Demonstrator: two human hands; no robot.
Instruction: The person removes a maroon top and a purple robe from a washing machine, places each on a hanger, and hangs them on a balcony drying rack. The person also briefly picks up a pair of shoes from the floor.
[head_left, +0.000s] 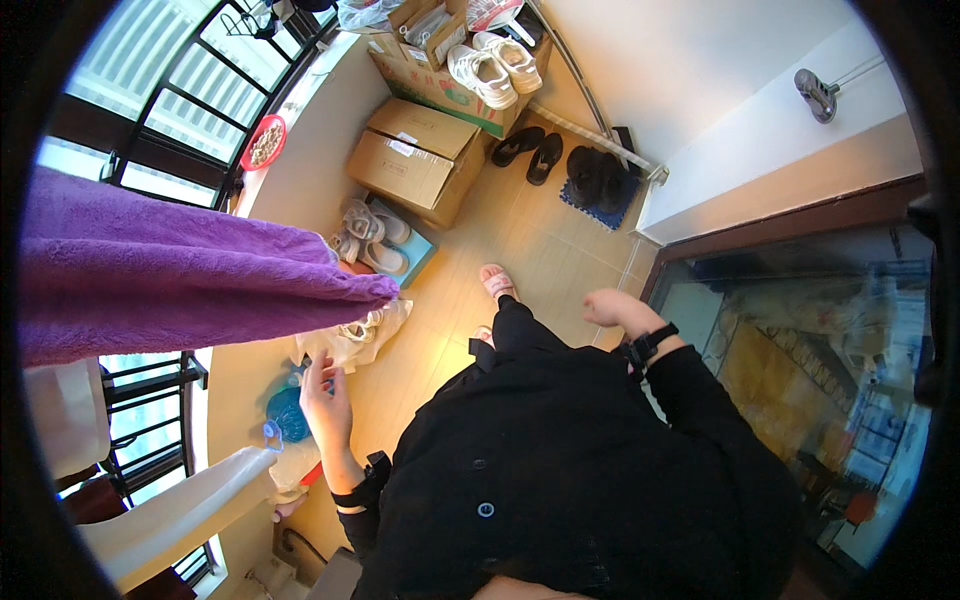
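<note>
My left hand (326, 397) hangs on the left with its fingers apart and slightly bent, holding nothing. Close to it in the picture are a blue plastic water jug (288, 414) and a pale plastic bag (386, 330) with shoes on it. A purple towel (195, 277) hangs above that side and hides part of the shoes. Out to the right, my right hand (613, 309) is slightly blurred, its fingers turned under and mostly hidden. Nothing shows in it, and tiled floor lies beneath. One foot in a pink slide sandal (498, 282) is forward.
Ahead stand a closed cardboard box (409, 154) and a larger carton (442, 90) topped with white sneakers (495, 67). Black shoes (545, 159) and a blue mat (592, 208) lie beyond. A glass door (817, 375) is at right. A red basket (264, 142) sits on the windowsill.
</note>
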